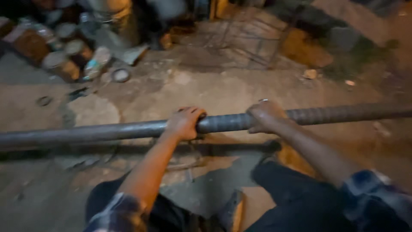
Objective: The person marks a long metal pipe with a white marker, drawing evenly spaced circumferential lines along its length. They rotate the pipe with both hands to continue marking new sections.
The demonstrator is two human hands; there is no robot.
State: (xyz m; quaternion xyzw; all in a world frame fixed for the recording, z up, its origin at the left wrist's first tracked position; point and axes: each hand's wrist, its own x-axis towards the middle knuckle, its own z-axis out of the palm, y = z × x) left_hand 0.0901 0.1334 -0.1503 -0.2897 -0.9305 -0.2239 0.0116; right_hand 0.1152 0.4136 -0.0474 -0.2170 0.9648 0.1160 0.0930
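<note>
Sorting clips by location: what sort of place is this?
Probably a rough metal workshop or yard: both hands, left hand and right hand, grip a long steel bar above a dirt floor, with cans piled behind.

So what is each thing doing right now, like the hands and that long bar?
left hand: closed around the bar
right hand: closed around the bar
long metal bar: lying level, held off the ground
cans: standing clustered on the ground, far left

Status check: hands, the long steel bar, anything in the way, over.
Left hand and right hand both shut on ribbed steel bar. Bar level, above the dirt floor. Cans far left, clear of it.
</note>
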